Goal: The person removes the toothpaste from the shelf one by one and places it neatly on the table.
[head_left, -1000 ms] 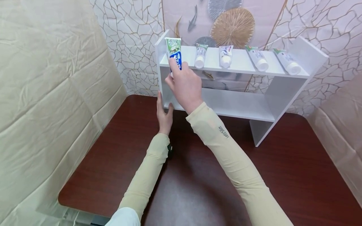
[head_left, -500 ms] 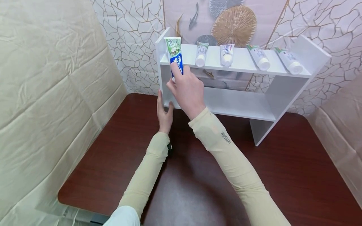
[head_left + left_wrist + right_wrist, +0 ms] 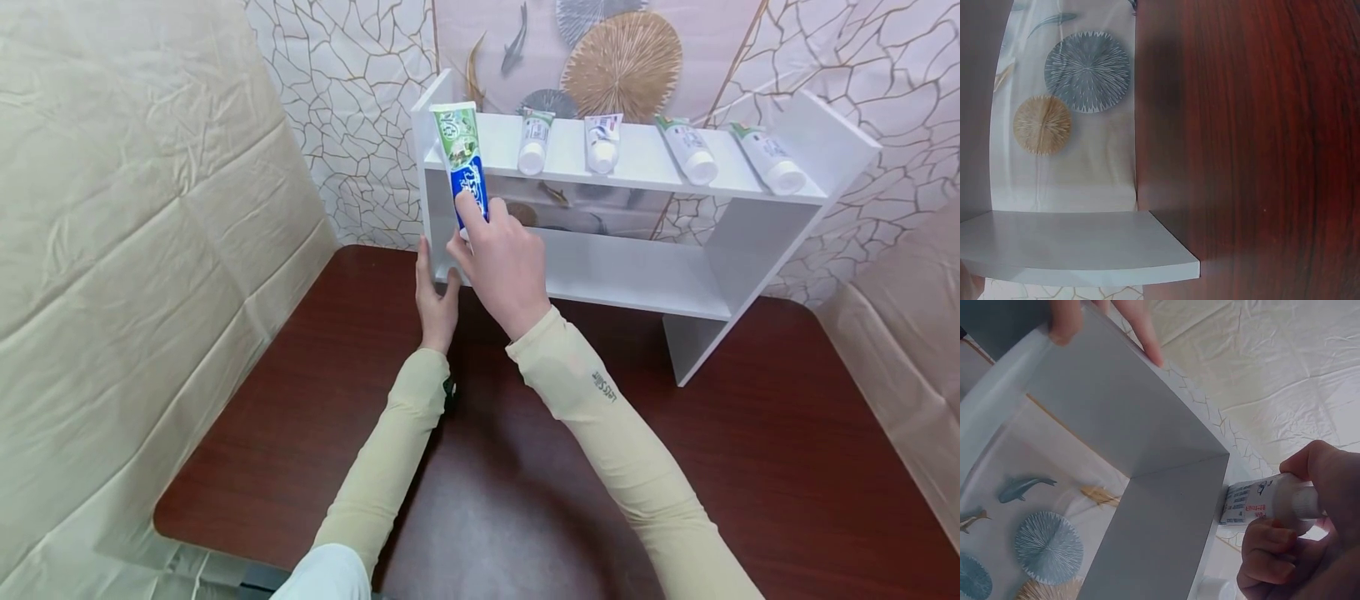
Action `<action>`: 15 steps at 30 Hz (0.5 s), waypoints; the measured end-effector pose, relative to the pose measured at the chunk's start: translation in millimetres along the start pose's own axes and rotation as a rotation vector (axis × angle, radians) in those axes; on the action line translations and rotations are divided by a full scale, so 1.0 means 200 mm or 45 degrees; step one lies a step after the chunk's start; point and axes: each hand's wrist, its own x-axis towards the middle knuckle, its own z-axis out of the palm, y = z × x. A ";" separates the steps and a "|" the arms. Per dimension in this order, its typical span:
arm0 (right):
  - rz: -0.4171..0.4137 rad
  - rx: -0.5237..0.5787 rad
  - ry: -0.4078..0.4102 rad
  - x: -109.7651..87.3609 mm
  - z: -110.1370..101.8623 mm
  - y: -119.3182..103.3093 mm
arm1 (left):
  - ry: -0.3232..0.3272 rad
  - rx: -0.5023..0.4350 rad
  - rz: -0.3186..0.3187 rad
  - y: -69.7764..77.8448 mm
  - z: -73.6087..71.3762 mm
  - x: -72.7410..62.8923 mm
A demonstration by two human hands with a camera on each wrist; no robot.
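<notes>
My right hand [image 3: 506, 267] pinches a green, white and blue toothpaste tube [image 3: 459, 146] near its cap end, in front of the left end of a white two-tier shelf [image 3: 622, 262]. The tube leans up and slightly left, printed front toward me. Its back and white cap [image 3: 1305, 503] show in the right wrist view, close to the upper board's front edge. Lower down, my left hand [image 3: 437, 312] grips the shelf's left side panel, fingers outside and thumb inside. Only a bit of that hand [image 3: 967, 284] enters the left wrist view.
Several toothpaste tubes lie spaced along the upper board, caps forward, including a leftmost tube [image 3: 534, 146] and a rightmost tube [image 3: 768, 158]. The shelf stands on a dark red-brown table [image 3: 300, 433]. A patterned cloth [image 3: 352, 108] hangs behind, and beige cloth [image 3: 135, 208] hangs at the left.
My right hand has drawn the toothpaste tube down and slightly toward me, and the tube leans a little more left. The left hand stays on the side panel.
</notes>
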 end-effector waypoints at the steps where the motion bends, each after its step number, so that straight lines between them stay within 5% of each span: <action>1: -0.002 0.006 0.003 -0.01 0.00 0.00 | 0.001 -0.005 -0.003 0.00 0.00 0.00; 15: -0.010 0.074 -0.015 -0.08 -0.02 0.01 | 0.002 -0.021 -0.005 0.00 0.00 0.00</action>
